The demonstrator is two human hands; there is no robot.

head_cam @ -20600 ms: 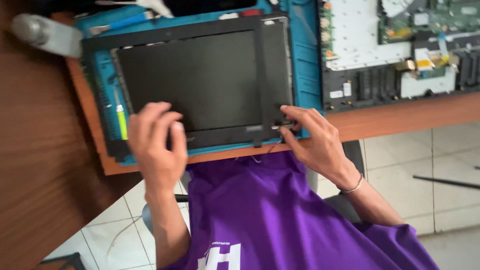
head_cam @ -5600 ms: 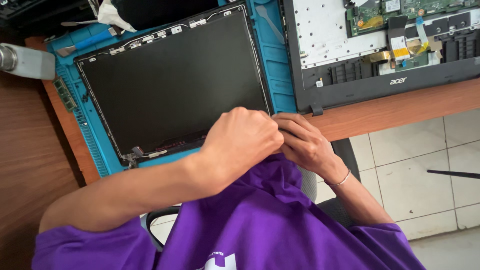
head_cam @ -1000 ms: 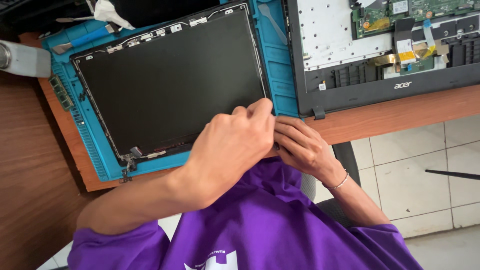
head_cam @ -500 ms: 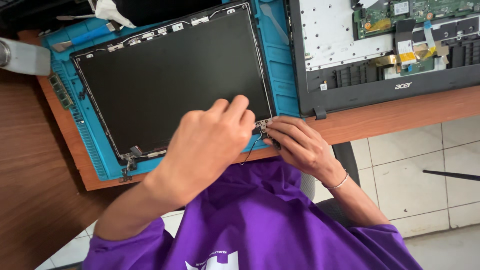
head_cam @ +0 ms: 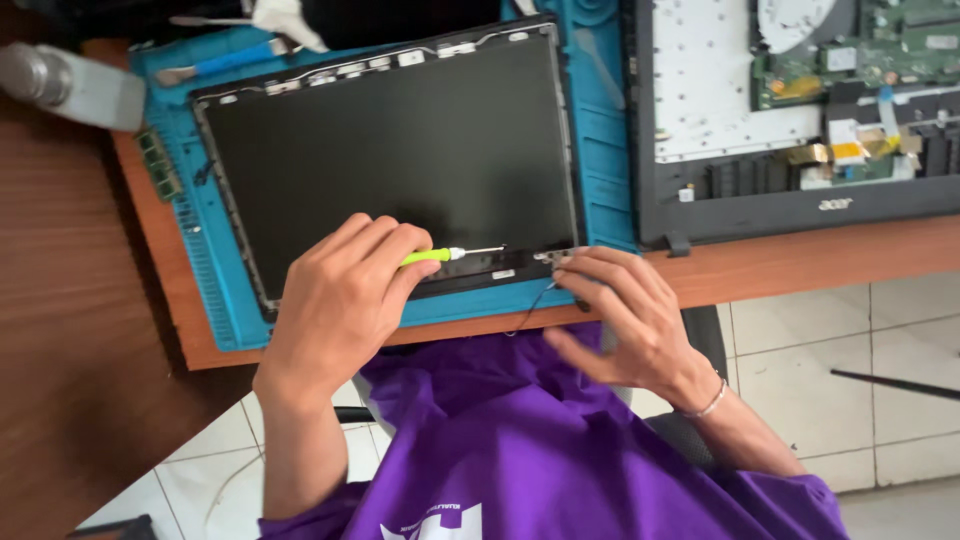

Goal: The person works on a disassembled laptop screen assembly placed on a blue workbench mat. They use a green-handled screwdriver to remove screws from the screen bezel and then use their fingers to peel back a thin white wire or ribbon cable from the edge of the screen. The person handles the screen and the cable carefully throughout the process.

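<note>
- Nearest, a purple shirt (head_cam: 540, 450) fills the bottom of the view; pale floor tiles (head_cam: 820, 370) show to either side of it.
- Left hand (head_cam: 345, 300): fingers clenched around a screwdriver (head_cam: 450, 254) with a yellow-green handle. Its thin metal shaft lies nearly level and points right, the tip over the lower bezel of the laptop screen panel (head_cam: 400, 160).
- Right hand (head_cam: 625, 315): fingers curled, fingertips (head_cam: 572, 272) pressing at the panel's lower right corner beside the small metal hinge bracket (head_cam: 550, 257). Whether they pinch anything, cannot tell. A bracelet (head_cam: 705, 403) sits at the wrist.
- A thin dark cable (head_cam: 530, 305) trails from that corner over the desk edge.
- The screen panel lies flat, dark face up, on a blue work mat (head_cam: 600, 140) on the brown wooden desk (head_cam: 80, 300).
- Right of the mat: an opened laptop base (head_cam: 800, 205) in a dark frame, with a white sheet and green circuit board exposed.
- Far left: a grey cylindrical object (head_cam: 70, 85) on the desk.
- Far edge of the mat: a blue-handled tool (head_cam: 225, 62) next to a white crumpled item (head_cam: 290, 20).
</note>
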